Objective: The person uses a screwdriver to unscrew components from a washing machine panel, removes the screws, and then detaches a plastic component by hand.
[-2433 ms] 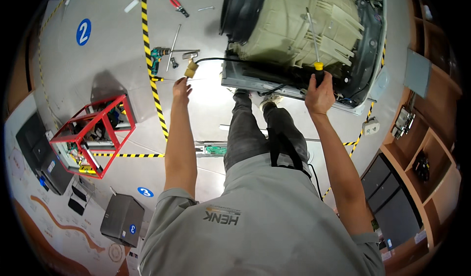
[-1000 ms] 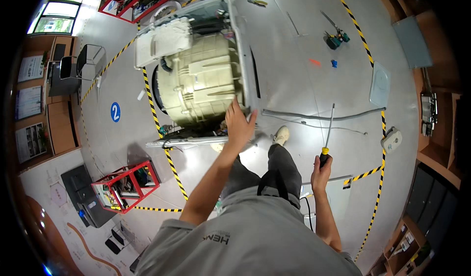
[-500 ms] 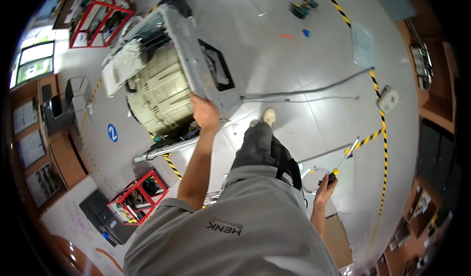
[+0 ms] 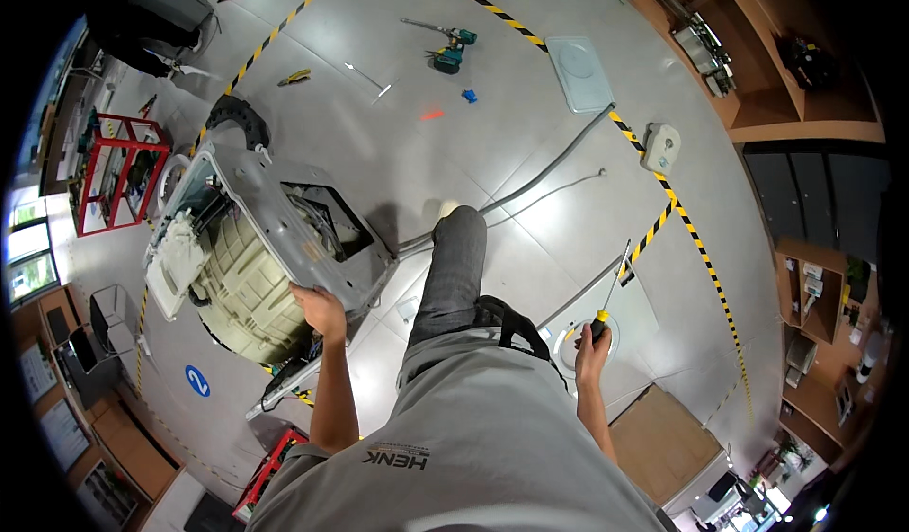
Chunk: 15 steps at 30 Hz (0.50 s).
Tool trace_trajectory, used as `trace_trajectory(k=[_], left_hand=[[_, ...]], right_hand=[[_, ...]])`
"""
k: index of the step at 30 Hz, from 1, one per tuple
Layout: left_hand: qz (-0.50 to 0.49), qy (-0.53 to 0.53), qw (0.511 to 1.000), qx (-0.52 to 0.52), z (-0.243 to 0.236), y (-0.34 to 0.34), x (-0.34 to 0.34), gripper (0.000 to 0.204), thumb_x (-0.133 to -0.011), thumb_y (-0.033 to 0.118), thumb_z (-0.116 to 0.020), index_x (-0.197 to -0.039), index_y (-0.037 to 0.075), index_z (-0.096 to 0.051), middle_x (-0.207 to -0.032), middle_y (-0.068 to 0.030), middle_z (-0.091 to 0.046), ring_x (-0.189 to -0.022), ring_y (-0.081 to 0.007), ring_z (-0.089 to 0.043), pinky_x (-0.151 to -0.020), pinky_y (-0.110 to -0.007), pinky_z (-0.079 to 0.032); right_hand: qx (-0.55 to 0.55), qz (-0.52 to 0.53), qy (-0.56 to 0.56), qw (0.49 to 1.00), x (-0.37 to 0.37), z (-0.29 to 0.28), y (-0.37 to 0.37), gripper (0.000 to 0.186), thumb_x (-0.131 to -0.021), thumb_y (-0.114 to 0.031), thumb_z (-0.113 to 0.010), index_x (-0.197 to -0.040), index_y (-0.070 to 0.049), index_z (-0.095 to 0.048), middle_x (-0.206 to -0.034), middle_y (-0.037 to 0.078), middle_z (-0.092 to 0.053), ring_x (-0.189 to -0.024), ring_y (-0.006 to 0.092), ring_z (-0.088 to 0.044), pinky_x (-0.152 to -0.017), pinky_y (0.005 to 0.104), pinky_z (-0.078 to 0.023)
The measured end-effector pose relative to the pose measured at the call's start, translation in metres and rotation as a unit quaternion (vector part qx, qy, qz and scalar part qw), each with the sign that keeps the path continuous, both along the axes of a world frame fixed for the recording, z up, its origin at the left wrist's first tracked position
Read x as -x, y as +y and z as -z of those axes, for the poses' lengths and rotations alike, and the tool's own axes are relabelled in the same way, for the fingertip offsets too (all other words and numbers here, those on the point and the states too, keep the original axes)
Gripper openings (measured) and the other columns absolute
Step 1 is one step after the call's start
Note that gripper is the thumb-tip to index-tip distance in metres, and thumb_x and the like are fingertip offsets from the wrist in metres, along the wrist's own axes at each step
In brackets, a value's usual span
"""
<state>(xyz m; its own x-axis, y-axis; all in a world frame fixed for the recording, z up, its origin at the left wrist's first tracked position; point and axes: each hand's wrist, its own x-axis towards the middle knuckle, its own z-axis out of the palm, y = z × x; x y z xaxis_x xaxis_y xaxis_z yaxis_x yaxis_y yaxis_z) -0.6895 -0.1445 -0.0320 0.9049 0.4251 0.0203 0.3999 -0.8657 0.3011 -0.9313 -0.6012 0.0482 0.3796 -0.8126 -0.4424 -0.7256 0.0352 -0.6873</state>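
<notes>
An opened washing machine lies on the floor to my left, its grey cabinet (image 4: pixel 260 191) around a cream plastic tub (image 4: pixel 248 281). My left hand (image 4: pixel 324 312) rests at the near edge of the cabinet beside the tub, fingers hooked over that edge; its fingertips are partly hidden. On the right, my right hand (image 4: pixel 592 350) is wrapped around the handle of a long screwdriver (image 4: pixel 602 317), yellow and black with a metal shaft. The shaft points up and away from me, touching nothing that I can make out.
Grey hoses (image 4: pixel 544 180) run across the floor from the machine. Farther out lie a green cordless drill (image 4: pixel 449 57), pliers (image 4: pixel 294 77), a clear panel (image 4: pixel 579 73) and a black curved piece (image 4: pixel 239 117). A red-framed cart (image 4: pixel 118 174) stands left. Another person's arm (image 4: pixel 142 57) shows at upper left.
My view has turned and shifted, so the floor items sit farther left. My left hand stays at the machine's edge, and my right hand still holds the screwdriver. Another person has come into view.
</notes>
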Motion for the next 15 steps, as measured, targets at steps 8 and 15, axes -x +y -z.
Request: trace_trajectory(k=[8, 15], left_hand=[[-0.07, 0.113, 0.991, -0.001, 0.002, 0.002, 0.0, 0.068, -0.097, 0.024, -0.048, -0.148, -0.009, -0.019, -0.135, -0.0328, -0.048, -0.113, -0.0487, -0.055, -0.091, -0.055, -0.046], [-0.184, 0.244, 0.94, -0.149, -0.012, -0.015, -0.028, 0.069, -0.096, 0.034, -0.055, -0.145, -0.009, -0.031, -0.133, -0.0313, -0.05, -0.117, -0.0416, -0.056, -0.088, -0.044, -0.052]], right_hand=[[0.037, -0.04, 0.046, 0.997, -0.096, 0.037, -0.034, 0.035, -0.096, -0.028, -0.064, -0.11, 0.001, -0.05, -0.077, 0.012, -0.06, -0.063, 0.0199, -0.061, -0.059, 0.0348, -0.05], [0.069, -0.089, 0.09, 0.989, -0.236, 0.043, -0.084, 0.036, -0.095, -0.03, -0.064, -0.108, 0.0, -0.051, -0.074, 0.014, -0.062, -0.066, 0.0236, -0.064, -0.063, 0.038, -0.051]])
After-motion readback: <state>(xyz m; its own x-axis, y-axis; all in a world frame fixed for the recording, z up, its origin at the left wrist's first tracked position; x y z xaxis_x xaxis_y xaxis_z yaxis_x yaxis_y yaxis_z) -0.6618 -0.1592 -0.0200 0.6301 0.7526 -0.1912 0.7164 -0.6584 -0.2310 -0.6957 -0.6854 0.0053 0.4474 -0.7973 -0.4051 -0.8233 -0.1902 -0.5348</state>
